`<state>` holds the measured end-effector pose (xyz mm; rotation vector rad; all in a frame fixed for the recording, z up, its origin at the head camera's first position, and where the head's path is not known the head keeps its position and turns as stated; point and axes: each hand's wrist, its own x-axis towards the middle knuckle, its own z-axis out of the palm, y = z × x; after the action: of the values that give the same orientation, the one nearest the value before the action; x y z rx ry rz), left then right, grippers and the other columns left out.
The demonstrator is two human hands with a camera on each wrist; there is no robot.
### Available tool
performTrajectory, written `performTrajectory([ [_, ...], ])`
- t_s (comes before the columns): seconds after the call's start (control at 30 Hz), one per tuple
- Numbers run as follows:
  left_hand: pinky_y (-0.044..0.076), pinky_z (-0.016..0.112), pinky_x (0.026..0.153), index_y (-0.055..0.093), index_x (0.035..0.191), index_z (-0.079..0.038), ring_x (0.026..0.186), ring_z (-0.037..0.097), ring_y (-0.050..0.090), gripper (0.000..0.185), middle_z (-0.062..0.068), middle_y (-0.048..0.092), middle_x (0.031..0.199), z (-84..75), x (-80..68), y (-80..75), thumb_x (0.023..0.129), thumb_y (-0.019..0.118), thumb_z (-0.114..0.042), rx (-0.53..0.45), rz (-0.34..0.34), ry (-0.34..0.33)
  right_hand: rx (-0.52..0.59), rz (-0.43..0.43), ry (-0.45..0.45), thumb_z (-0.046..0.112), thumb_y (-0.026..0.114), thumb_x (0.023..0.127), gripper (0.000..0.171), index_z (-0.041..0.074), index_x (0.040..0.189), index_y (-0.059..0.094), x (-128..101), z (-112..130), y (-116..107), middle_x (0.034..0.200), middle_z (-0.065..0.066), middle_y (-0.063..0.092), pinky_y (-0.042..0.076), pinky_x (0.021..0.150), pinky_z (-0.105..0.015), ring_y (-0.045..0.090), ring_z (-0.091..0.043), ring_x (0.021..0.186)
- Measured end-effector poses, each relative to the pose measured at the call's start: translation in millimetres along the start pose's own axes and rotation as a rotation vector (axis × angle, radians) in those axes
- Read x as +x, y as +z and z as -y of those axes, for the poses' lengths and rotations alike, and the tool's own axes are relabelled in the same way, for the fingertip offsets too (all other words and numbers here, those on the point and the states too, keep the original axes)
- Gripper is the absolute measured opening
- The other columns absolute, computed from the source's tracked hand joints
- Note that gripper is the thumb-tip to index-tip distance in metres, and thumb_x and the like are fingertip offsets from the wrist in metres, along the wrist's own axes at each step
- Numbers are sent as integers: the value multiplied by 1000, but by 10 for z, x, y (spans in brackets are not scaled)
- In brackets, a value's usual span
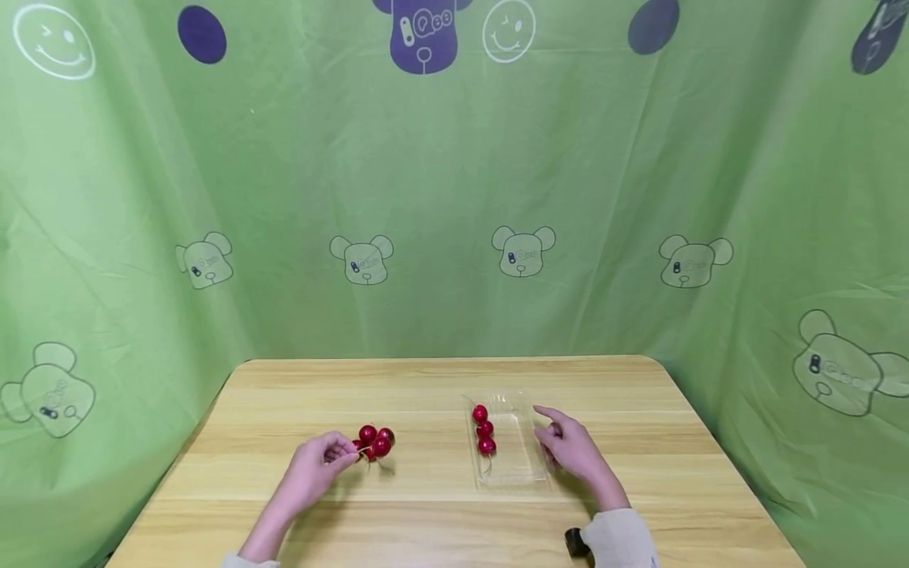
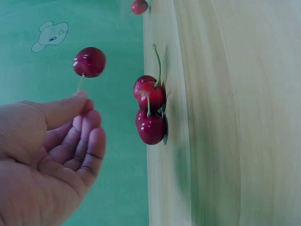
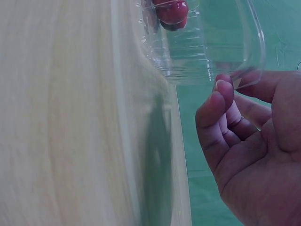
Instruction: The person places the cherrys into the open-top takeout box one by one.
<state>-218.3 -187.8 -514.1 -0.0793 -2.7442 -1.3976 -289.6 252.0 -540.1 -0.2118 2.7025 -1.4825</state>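
Observation:
My left hand (image 1: 312, 471) pinches a dark red cherry (image 2: 89, 62) by its thin green stem between thumb and forefinger. The cherry is raised off the table in the left wrist view. Beside it, a small cluster of cherries (image 2: 151, 126) with stems rests on the tabletop. To the right stands a shallow clear plastic box (image 1: 516, 451), with a row of three cherries (image 1: 485, 429) along its left side. My right hand (image 1: 577, 452) grips the box's right rim with its fingertips; the right wrist view shows them at the edge (image 3: 257, 70).
The light wooden table (image 1: 426, 521) has rounded far corners. A green curtain (image 1: 440, 181) with bear and smiley prints hangs behind it and at both sides. A small black object (image 1: 577, 542) shows at my right sleeve (image 1: 621, 540).

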Motion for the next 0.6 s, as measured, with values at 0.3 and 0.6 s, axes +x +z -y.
performTrajectory([
  [0.3,54,21,78,72,91,-18,80,9,63,11,-5,70,84,-39,52,18,90,78,-9,-44,-55,38,3,-5,-9,7,58,105,50,0,152,45,6,16,-11,74,-18,64,49,48,-29,56,-18,55],
  [0.6,55,22,81,73,90,-19,80,6,65,13,-8,71,83,-72,61,56,88,79,-8,-62,-83,88,4,-9,-7,8,59,105,49,2,152,47,16,-30,8,74,-16,64,49,48,-29,56,-18,55],
])
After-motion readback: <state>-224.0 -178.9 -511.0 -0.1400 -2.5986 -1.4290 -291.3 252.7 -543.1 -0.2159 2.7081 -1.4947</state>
